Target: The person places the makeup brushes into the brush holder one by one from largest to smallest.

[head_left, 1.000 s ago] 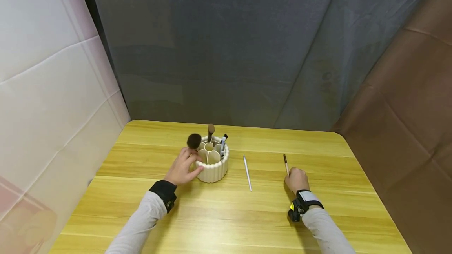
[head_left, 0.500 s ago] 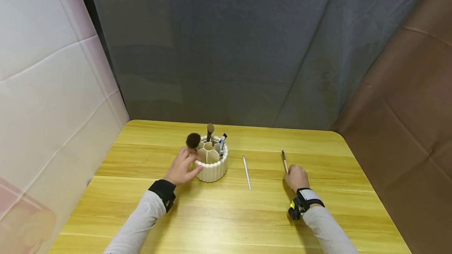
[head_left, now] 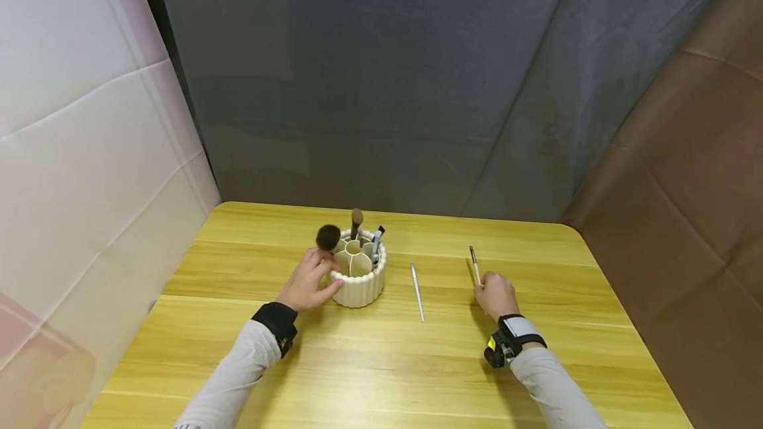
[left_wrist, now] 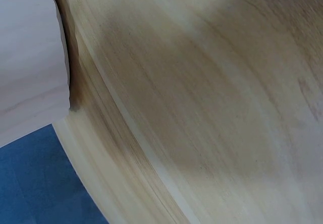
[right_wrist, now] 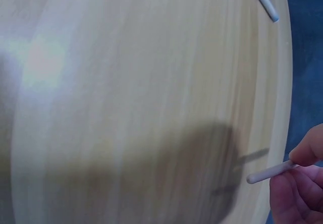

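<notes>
A cream ribbed round organizer [head_left: 358, 280] with several compartments stands on the wooden table [head_left: 381, 363]. It holds a fluffy dark brush [head_left: 328, 238], a brown-tipped brush [head_left: 356, 218] and a blue-and-black pen [head_left: 376, 243]. My left hand [head_left: 308, 281] grips the organizer's left wall, thumb along its front. My right hand [head_left: 495, 295] pinches a thin brown-tipped brush [head_left: 474, 265], lifted off the table; its pale handle end [right_wrist: 270, 172] shows in the right wrist view between my fingertips [right_wrist: 305, 153]. A slim white pen [head_left: 417, 290] lies between the hands.
The white pen's tip [right_wrist: 262, 1] shows at the top of the right wrist view. A white panel [head_left: 83, 151] stands left of the table, a grey cloth behind, a brown one [head_left: 691, 171] at right. The left wrist view shows only tabletop [left_wrist: 202, 108] and its edge.
My right hand has lifted the thin brush and carried it a little left and away from me. The left hand and the organizer have stayed put.
</notes>
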